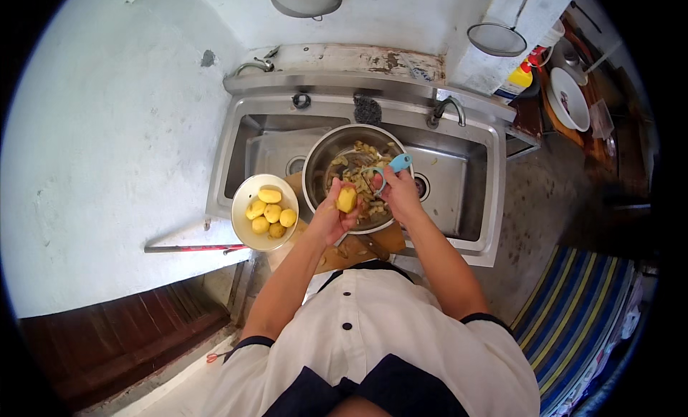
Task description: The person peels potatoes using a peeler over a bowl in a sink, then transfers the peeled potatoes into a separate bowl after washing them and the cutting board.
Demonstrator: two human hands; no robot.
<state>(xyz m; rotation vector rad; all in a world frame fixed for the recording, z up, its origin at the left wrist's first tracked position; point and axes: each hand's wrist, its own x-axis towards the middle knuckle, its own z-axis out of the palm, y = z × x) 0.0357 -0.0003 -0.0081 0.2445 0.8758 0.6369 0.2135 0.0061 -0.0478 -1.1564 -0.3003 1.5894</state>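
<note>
My left hand (334, 213) is closed around a peeled yellow potato (346, 200), whose upper side shows between thumb and fingers. Just right of it, my right hand (398, 194) grips a light-blue peeler (401, 162), its handle end pointing up and away from me. Both hands are over a wide stainless steel basin (317, 148). Brown and yellow potato peelings (368, 148) lie scattered inside it. To the left stands a cream-coloured bowl (242, 205) with several yellow potatoes (272, 213) in it; the front one looks browner.
The basin rests across the middle of a double-bowl steel sink (494, 175). Behind it are a dark scouring pad (367, 110) and a curved faucet (450, 110). A wooden board (349, 250) lies beneath the basin's near edge. A striped cloth (575, 320) is at lower right.
</note>
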